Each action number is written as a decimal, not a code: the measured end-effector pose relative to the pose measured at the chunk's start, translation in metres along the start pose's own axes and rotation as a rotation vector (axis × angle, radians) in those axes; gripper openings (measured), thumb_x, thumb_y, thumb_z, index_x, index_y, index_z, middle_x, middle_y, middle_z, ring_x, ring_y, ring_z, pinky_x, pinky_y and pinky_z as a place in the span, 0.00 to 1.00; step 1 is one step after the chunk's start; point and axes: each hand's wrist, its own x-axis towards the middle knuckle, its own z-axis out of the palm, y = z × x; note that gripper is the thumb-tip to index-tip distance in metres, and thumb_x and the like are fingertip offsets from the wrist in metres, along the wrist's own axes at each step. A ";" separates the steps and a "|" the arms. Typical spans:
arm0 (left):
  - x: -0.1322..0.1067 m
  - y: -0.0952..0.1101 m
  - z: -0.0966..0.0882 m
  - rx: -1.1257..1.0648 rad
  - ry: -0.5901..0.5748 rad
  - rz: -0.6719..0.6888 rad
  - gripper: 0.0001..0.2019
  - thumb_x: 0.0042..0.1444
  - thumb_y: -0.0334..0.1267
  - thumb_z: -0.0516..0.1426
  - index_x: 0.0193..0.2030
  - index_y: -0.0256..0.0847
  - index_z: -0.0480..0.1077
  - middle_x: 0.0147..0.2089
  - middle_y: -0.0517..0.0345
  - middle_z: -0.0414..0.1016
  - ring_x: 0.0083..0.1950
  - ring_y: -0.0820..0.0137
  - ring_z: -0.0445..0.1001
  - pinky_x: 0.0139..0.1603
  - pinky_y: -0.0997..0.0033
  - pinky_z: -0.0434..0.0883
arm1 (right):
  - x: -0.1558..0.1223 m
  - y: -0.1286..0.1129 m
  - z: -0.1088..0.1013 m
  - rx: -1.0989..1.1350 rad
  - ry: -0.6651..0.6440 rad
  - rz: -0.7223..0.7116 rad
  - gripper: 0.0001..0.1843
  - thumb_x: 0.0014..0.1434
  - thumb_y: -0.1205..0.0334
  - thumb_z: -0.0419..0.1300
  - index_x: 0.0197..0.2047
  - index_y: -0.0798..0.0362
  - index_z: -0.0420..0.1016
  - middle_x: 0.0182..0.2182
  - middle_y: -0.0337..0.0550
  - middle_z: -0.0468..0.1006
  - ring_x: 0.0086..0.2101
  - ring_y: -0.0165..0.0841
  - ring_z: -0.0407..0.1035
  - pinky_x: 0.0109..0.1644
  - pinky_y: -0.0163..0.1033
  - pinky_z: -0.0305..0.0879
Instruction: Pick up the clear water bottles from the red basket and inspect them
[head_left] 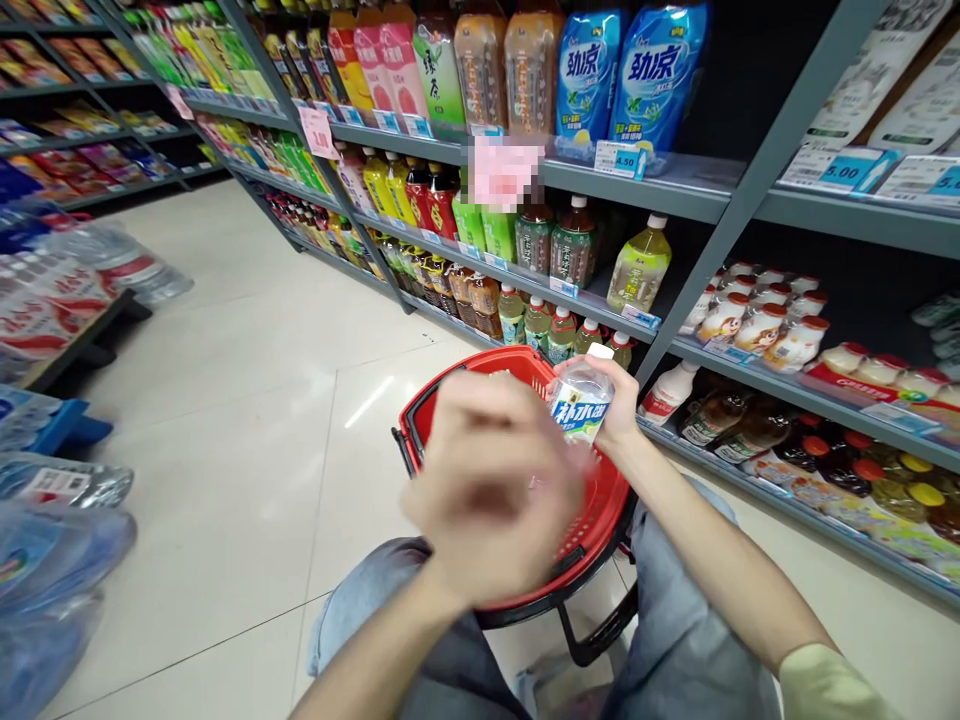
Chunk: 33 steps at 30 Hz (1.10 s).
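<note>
My right hand point(616, 395) is wrapped round a clear drink bottle point(581, 403) with a white cap and a blue, white and green label. The bottle is tilted over the far right rim of a red shopping basket point(615, 500). Close to the camera, my left hand point(495, 490) is raised above the basket and hides much of its inside. Its fingers look curled but are smeared by motion, so whether they hold anything does not show. The basket, with its black handle point(600, 630), stands on the floor between my knees.
Grey shelves point(652, 195) of bottled drinks run along the far side and right. Small white bottles point(757, 325) with red caps sit on the right shelf. Wrapped water bottles point(60, 560) lie at the left, beside a low stand point(67, 335). Pale floor tiles point(225, 480) lie between.
</note>
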 end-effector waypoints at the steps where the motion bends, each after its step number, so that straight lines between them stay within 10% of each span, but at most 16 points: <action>1: 0.003 -0.022 -0.008 -0.009 0.035 0.007 0.08 0.57 0.26 0.63 0.36 0.44 0.73 0.36 0.59 0.70 0.33 0.74 0.70 0.33 0.71 0.72 | 0.000 -0.001 0.000 0.005 0.002 0.003 0.13 0.46 0.52 0.65 0.27 0.55 0.81 0.25 0.45 0.82 0.23 0.36 0.74 0.26 0.38 0.70; 6: -0.025 -0.111 -0.037 -0.300 0.065 -0.540 0.25 0.49 0.35 0.70 0.54 0.50 0.73 0.63 0.55 0.71 0.61 0.63 0.74 0.59 0.63 0.73 | -0.005 -0.006 -0.003 0.022 0.022 0.021 0.11 0.45 0.54 0.65 0.27 0.54 0.80 0.28 0.43 0.82 0.24 0.37 0.75 0.28 0.41 0.74; 11: -0.068 -0.105 -0.014 -0.532 -0.304 -1.071 0.30 0.63 0.56 0.59 0.67 0.45 0.63 0.70 0.44 0.66 0.72 0.51 0.63 0.72 0.44 0.61 | -0.006 -0.007 -0.005 -0.052 0.060 0.022 0.12 0.46 0.53 0.65 0.28 0.54 0.80 0.29 0.45 0.83 0.28 0.40 0.77 0.32 0.45 0.78; 17: -0.074 -0.092 -0.001 -0.498 -0.437 -1.063 0.44 0.53 0.46 0.69 0.71 0.38 0.55 0.69 0.38 0.66 0.68 0.53 0.68 0.69 0.49 0.64 | -0.006 -0.007 -0.006 -0.088 0.122 0.071 0.11 0.47 0.55 0.64 0.28 0.54 0.78 0.29 0.46 0.82 0.30 0.42 0.79 0.35 0.47 0.79; 33: -0.091 -0.087 -0.008 -0.293 -0.545 -1.161 0.30 0.62 0.46 0.54 0.69 0.38 0.59 0.68 0.45 0.68 0.69 0.53 0.65 0.71 0.51 0.60 | 0.000 0.003 -0.007 -0.262 0.157 0.187 0.08 0.47 0.57 0.66 0.29 0.52 0.75 0.27 0.43 0.81 0.26 0.38 0.75 0.31 0.43 0.75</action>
